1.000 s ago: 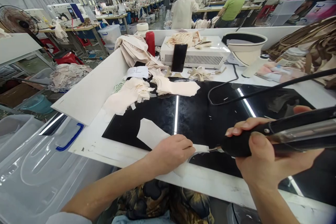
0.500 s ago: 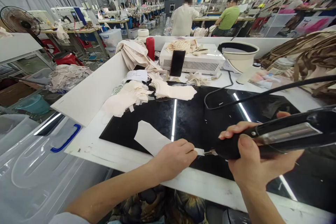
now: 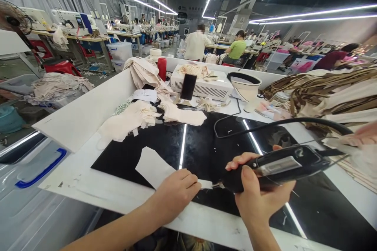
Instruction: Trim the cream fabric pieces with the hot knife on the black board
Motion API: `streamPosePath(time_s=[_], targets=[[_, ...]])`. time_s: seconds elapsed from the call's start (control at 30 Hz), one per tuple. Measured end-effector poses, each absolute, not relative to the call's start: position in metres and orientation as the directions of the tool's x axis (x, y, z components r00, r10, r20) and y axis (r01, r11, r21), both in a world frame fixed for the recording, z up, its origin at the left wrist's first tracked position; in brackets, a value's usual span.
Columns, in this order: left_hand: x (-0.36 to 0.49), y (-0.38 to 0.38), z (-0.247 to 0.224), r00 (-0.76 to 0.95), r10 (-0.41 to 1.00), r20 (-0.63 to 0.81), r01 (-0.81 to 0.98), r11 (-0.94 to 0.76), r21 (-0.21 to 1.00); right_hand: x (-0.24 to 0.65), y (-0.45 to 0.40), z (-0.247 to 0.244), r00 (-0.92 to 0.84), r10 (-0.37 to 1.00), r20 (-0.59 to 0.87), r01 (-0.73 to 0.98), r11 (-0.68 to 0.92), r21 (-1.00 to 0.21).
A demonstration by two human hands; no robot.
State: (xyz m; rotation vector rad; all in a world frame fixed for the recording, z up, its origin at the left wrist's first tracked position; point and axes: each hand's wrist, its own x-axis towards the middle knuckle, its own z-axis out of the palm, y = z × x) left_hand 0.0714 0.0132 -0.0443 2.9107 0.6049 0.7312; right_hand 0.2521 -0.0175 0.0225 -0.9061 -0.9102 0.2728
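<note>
Where the pale cut piece (image 3: 151, 166) lies: on the glossy black panel (image 3: 200, 149), near its front edge; the broad end is turned to the left, the narrow end to the right.
Left hand (image 3: 178, 190): the fingers are bent and pressed together over the narrow part, by which the piece appears to be held down; whether it is also pinched by the thumb cannot be told.
Metal tip (image 3: 218, 184): it is brought to the narrow end; contact cannot be confirmed; the step in hand is judged to be the guiding of the tip at that end.
Right hand (image 3: 257, 200): the fingers are wrapped around the corded black handheld tool (image 3: 277, 178); the next move is judged to call for flat cloth, a steady tip and left fingertips kept clear.
Printed white cloth (image 3: 144, 95): small dark marks are borne; too small to be read.
Wall lettering (image 3: 194, 9): faint; no word can be made out.
Silver plate (image 3: 279, 166): no brand can be read on it.
</note>
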Motion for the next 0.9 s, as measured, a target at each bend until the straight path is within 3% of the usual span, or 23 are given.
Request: streamPosePath(time_s=[0.57, 0.9], targets=[[0.070, 0.015, -0.051, 0.804, 0.396, 0.444, 0.338, -0.918, 0.207, 0.252, -0.017, 0.023, 0.635, 0.547, 0.544, 0.168, 0.590, -0.790], [0.070, 0.014, -0.048, 0.792, 0.383, 0.475, 0.324, -0.924, 0.204, 0.240, 0.002, 0.027, 0.620, 0.572, 0.537, 0.075, 0.638, -0.766]])
